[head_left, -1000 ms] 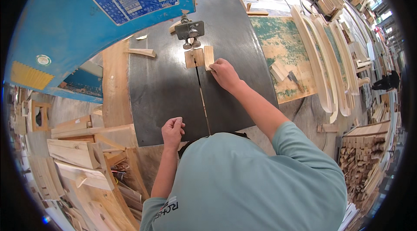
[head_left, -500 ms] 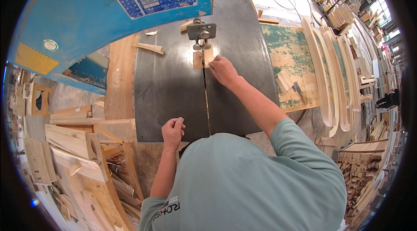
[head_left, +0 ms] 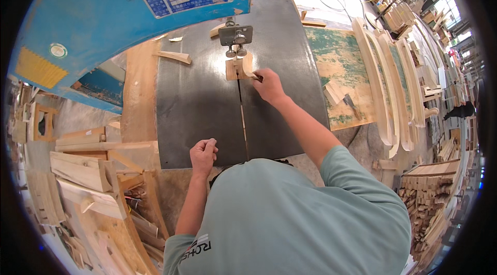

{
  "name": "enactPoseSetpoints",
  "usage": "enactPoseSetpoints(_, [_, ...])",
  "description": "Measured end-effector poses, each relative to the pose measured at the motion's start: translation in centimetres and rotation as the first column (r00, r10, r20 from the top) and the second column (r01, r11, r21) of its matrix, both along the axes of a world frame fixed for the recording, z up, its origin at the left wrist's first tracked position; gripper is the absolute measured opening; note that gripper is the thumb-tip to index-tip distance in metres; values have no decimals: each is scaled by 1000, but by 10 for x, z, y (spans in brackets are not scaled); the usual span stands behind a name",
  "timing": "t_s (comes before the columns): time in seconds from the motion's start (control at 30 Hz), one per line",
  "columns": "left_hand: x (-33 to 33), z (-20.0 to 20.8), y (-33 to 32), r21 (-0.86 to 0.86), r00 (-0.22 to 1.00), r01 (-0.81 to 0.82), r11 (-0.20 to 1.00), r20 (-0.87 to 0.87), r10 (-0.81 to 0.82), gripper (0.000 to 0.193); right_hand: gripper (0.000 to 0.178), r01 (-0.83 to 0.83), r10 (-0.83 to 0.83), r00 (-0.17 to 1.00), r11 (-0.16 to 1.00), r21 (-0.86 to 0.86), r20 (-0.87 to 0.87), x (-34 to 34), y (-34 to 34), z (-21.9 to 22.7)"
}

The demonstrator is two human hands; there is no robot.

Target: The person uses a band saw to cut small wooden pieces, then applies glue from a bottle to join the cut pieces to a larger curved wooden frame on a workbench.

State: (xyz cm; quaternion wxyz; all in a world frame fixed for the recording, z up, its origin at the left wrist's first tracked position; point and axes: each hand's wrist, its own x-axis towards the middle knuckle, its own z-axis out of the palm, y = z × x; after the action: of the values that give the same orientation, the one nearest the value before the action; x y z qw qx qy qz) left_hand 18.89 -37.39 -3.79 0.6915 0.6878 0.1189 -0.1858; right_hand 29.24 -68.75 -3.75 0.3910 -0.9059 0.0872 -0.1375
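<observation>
My right hand [head_left: 270,86] reaches over the dark ribbed table [head_left: 199,112] of a blue band saw [head_left: 98,21]. Its closed fingertips pinch the near end of a small, pale curved wood piece [head_left: 248,63]. That piece sits just right of the metal blade guide [head_left: 235,36], over the wooden insert [head_left: 232,75] in the table. Any blade below the guide is too small to make out. Close to the table's near left edge, my left hand [head_left: 203,156] is curled closed, thumb against the fingers, with nothing seen in it.
Left of the guide lies a loose wood offcut [head_left: 174,56]. A worn green-and-tan board [head_left: 339,63] adjoins the table's right side, bearing a wood block [head_left: 334,92] and a dark-handled tool [head_left: 353,105]. Long curved wood parts [head_left: 385,88] stand beyond it. Stacked timber [head_left: 80,171] fills the lower left.
The curved wood piece has swung rightward, away from the guide's centre line, with my right hand still pinching it. My left hand keeps its curled pose; the whole view has shifted slightly.
</observation>
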Motion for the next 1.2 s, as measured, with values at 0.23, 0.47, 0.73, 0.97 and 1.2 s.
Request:
enactPoseSetpoints(0.23, [-2, -3, -1, 14, 1000, 21, 1000, -4, -21, 19, 28, 285, -177, 956, 372, 883, -234, -86, 7, -4])
enactPoseSetpoints(0.47, [4, 17, -22, 23, 987, 152, 988, -49, -150, 26, 21, 220, 174, 961, -7, 975, -216, -153, 33, 9])
enactPoseSetpoints(0.73, [-23, 17, -1, -590, 973, -198, 783, -215, 85, 28, 29, 372, 711, 697, -250, 894, -92, -132, 103, 11])
enactPoseSetpoints(0.97, [-102, 20, 69, -611, 793, -568, 552, -226, 566, 26, 33, 575, 918, 358, -72, 815, -172, -124, 204, 11])
enactPoseSetpoints(1.2, [-144, 5, 145, -557, 557, -761, 332, -299, 775, 18, 32, 356, 953, 148, 199, 913, -265, -136, 301, 16])
